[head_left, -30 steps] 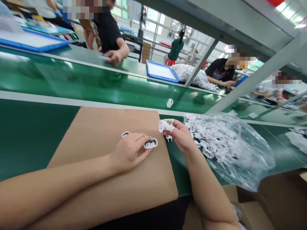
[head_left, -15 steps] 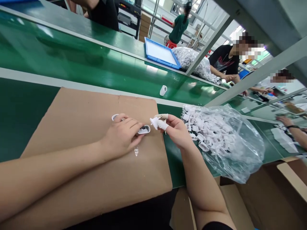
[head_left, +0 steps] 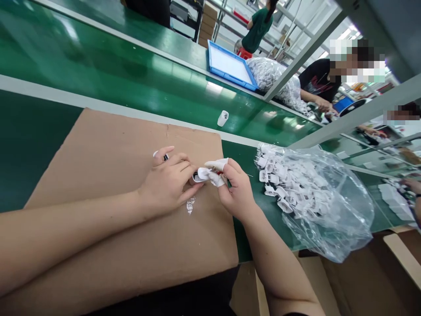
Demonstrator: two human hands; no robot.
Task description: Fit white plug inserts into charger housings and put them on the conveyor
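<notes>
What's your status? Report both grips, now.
Left grip holding white shell. Right grip pinching white cap at shell's open end. Nothing visibly blocking between them.

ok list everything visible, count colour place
bench: 1, green, near side
cardboard: 1, brown, on bench
strip: 1, green, beyond cardboard
held casing: 1, white, left hand
cap: 1, white, right hand
second casing: 1, white, by left hand
lone casing: 1, white, on strip
scrap: 1, clear, on cardboard
bag: 1, clear, right side
parts: many, white, in bag
tray: 1, blue, across strip
far bag: 1, whitish, beside tray
frame: 1, grey, upper right
boxes: count unclear, brown, lower right
people: several, dark tops, mostly beyond strip
left hand: 1, bare, on held casing
right hand: 1, white finger covers, on cap
</notes>
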